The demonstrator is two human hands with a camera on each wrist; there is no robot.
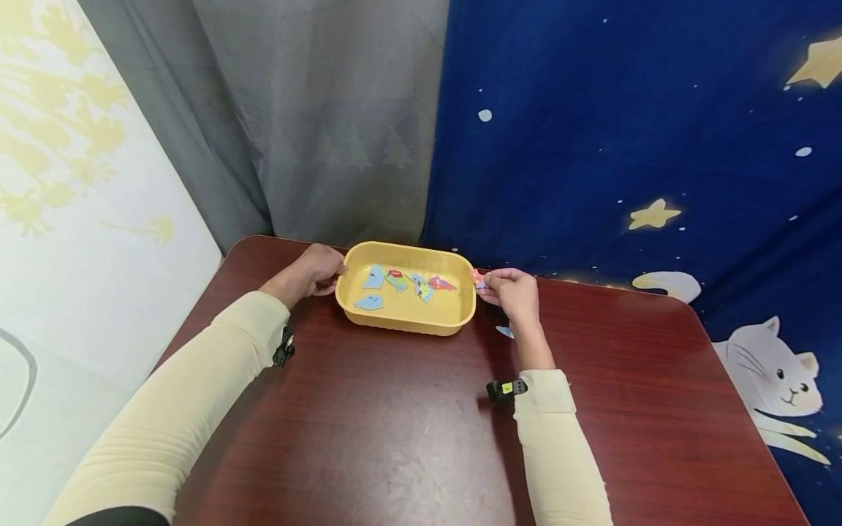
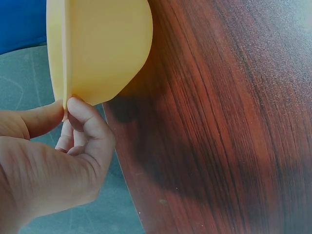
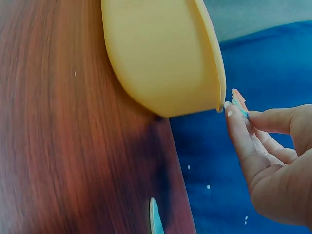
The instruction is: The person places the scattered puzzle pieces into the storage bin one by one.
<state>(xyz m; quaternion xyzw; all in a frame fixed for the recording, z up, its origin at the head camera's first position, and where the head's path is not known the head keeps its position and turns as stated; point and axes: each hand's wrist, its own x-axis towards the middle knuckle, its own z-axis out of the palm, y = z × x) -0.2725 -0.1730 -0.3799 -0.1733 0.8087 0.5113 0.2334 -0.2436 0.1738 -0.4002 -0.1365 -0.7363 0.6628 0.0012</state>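
A yellow plastic tub (image 1: pixel 408 315) stands at the far side of the table with several flat, colourful puzzle pieces (image 1: pixel 422 288) lying inside. My left hand (image 1: pixel 319 266) pinches the tub's left rim between thumb and forefinger, as the left wrist view shows up close. At the tub's right end, my right hand (image 1: pixel 515 291) pinches a red and purple puzzle piece (image 1: pixel 481 277) between thumb and forefinger. In the right wrist view that hand (image 3: pixel 273 165) has its forefinger right by the rim. One light-blue puzzle piece (image 1: pixel 504 332) lies on the table beside the right wrist.
The dark red wooden table (image 1: pixel 395 438) ends just behind the tub. Behind it hang a grey curtain (image 1: pixel 329 131) and a blue curtain (image 1: pixel 559 146) with stars and a cat. A pale patterned panel (image 1: pixel 79 219) stands on the left.
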